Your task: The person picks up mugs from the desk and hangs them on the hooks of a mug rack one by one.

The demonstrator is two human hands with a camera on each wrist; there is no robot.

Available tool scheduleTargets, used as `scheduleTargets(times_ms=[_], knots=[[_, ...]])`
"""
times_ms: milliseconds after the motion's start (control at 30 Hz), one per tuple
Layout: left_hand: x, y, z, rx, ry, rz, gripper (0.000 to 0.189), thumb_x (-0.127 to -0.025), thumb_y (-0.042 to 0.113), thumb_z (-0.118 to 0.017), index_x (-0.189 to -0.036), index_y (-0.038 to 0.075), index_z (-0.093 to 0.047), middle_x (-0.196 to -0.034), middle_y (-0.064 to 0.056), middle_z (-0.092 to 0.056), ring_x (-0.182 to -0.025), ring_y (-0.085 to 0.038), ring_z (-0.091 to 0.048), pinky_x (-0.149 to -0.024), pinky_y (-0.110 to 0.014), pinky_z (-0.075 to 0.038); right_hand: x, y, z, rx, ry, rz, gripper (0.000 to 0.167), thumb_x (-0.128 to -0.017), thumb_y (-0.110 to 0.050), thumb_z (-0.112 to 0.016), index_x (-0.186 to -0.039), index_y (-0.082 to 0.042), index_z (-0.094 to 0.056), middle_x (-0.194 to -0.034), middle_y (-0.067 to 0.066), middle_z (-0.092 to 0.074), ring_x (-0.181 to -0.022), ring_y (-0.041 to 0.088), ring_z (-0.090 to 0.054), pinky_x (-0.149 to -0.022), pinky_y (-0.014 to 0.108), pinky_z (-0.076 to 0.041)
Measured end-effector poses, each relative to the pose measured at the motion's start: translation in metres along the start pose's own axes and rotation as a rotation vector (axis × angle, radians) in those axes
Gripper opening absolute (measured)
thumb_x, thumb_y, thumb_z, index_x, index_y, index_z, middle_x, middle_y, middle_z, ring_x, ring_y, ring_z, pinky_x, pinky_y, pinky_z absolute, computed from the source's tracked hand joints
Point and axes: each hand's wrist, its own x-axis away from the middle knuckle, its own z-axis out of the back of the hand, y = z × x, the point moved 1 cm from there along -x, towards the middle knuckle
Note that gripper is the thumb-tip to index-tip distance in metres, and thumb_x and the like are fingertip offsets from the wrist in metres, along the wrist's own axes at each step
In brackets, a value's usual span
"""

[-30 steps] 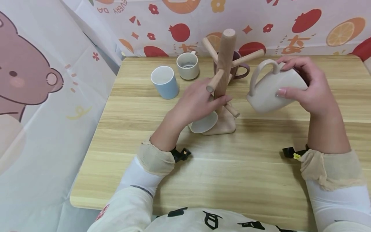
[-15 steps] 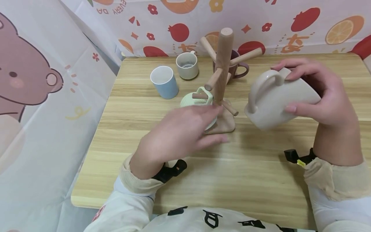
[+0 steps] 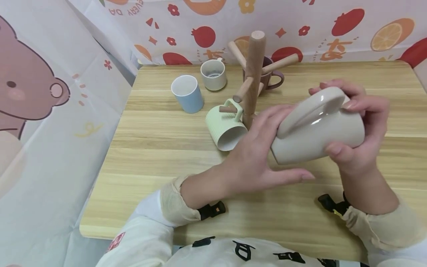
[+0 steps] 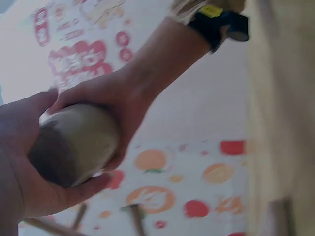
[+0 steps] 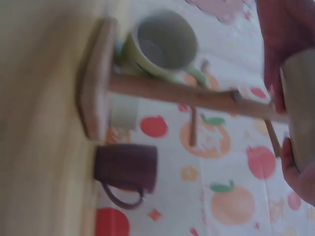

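My right hand (image 3: 371,142) grips a light grey-beige mug (image 3: 313,142) near its rim, above the table. The mug is tilted on its side, handle up, base toward the left. My left hand (image 3: 255,159) is at the base end, with straight fingers behind it and the thumb spread below. In the left wrist view, that hand frames the mug's dark base (image 4: 54,155); whether it touches is unclear. A wooden mug tree (image 3: 256,55) stands behind. A pale green ribbed mug (image 3: 217,120) hangs by its handle on a lower peg, its mouth facing down toward me.
A light blue cup (image 3: 190,98) and a small whitish mug (image 3: 214,76) stand at the back left of the wooden table (image 3: 143,185). Behind the tree is a dark purple mug (image 5: 125,167). A fruit-patterned cloth (image 3: 310,22) hangs at the table's far edge.
My left hand has left the mug tree and moved right to the grey-beige mug's base. The right hand has brought that mug nearer to me and turned it. The green mug has come into view.
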Motion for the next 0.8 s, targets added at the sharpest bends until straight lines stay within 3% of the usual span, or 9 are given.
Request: scheduleTargets(times_ms=[167,333,500,567,667,800], knots=[[0.013,-0.008,-0.011,0.011,0.042,0.022,0.093,-0.075,0.029,-0.085,-0.146,-0.001,-0.034,-0.144,-0.017,-0.039,-0.134,-0.018,-0.040,-0.111,-0.024,-0.034,0.016,-0.001,-0.020,0.096,-0.030,0.003,0.057,-0.066,-0.010,-0.088,-0.100,0.009,-0.047,-0.113,0.028,-0.059,-0.106,0.038,-0.063,-0.096,0.036,-0.049],[0.031,-0.019,-0.021,-0.007,0.024,0.017,0.096,-0.077,0.025,-0.080,-0.150,0.002,-0.023,-0.144,-0.019,-0.038,-0.129,-0.021,-0.044,-0.109,-0.025,-0.035,0.030,-0.003,-0.017,0.217,-0.182,-0.085,0.047,-0.084,-0.020,-0.076,-0.112,0.007,-0.051,-0.124,0.021,-0.057,-0.117,0.030,-0.058,-0.102,0.031,-0.042],[0.043,-0.029,-0.026,-0.108,0.039,-0.059,0.108,-0.078,0.031,-0.080,-0.156,0.020,-0.006,-0.137,-0.022,-0.041,-0.121,-0.024,-0.050,-0.104,-0.026,-0.042,0.035,-0.005,-0.002,0.365,-0.350,-0.174,0.047,-0.093,-0.027,-0.065,-0.122,0.007,-0.052,-0.133,0.018,-0.055,-0.124,0.029,-0.053,-0.102,0.029,-0.041],[0.044,-0.030,-0.026,-0.163,0.043,-0.066,0.108,-0.077,0.037,-0.080,-0.155,0.022,-0.007,-0.133,-0.020,-0.044,-0.118,-0.023,-0.052,-0.098,-0.026,-0.046,0.034,-0.007,0.006,0.424,-0.422,-0.231,0.048,-0.095,-0.026,-0.061,-0.127,0.008,-0.049,-0.137,0.017,-0.054,-0.127,0.029,-0.050,-0.101,0.029,-0.040],[0.044,-0.029,-0.025,-0.248,0.015,-0.025,0.103,-0.077,0.043,-0.079,-0.153,0.017,-0.016,-0.129,-0.017,-0.047,-0.112,-0.020,-0.055,-0.086,-0.025,-0.051,0.036,-0.010,0.017,0.463,-0.496,-0.358,0.045,-0.098,-0.015,-0.053,-0.137,0.005,-0.044,-0.143,0.015,-0.050,-0.131,0.029,-0.045,-0.099,0.028,-0.038],[0.044,-0.027,-0.026,-0.340,-0.061,0.062,0.102,-0.076,0.048,-0.077,-0.152,0.013,-0.018,-0.125,-0.014,-0.048,-0.105,-0.017,-0.057,-0.072,-0.026,-0.053,0.040,-0.010,0.024,0.490,-0.490,-0.513,0.050,-0.091,0.005,-0.042,-0.142,0.003,-0.042,-0.145,0.013,-0.049,-0.128,0.027,-0.046,-0.094,0.029,-0.040]])
